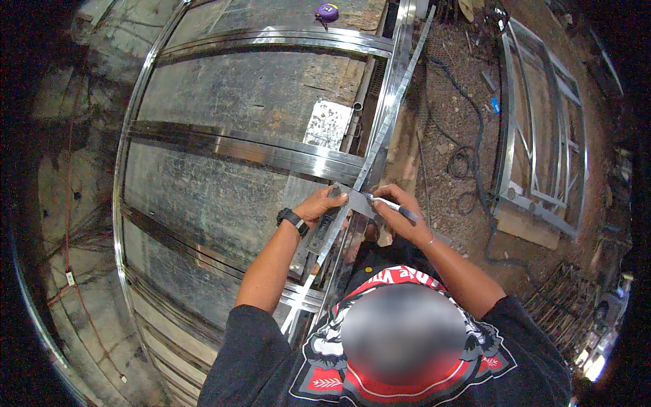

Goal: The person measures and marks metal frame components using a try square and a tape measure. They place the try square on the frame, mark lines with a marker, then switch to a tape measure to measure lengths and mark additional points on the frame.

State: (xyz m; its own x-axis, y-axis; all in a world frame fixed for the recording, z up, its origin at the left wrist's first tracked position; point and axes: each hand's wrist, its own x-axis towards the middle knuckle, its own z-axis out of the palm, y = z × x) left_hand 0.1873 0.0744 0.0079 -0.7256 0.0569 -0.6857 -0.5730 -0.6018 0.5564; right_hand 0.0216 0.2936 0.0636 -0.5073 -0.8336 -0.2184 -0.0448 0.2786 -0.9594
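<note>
My left hand (319,205), with a black watch at its wrist, is closed on a flat grey metal square (361,202), thumb on top. The square lies across a long, narrow metal strip (390,122) that runs along the right side of a shiny metal frame (305,159). In my right hand (401,202) is a white marker pen (395,207) with a dark end. Its tip is at the edge of the square, close to the strip. My right fingers are pinched around the pen, and both hands are close together.
Dark, worn boards (258,88) lie beneath the frame's crossbars. A purple tape measure (327,12) sits at the far end. On the ground to the right are a dark cable (480,136) and another metal frame (505,122). A thin reddish cord (68,203) runs along the left floor.
</note>
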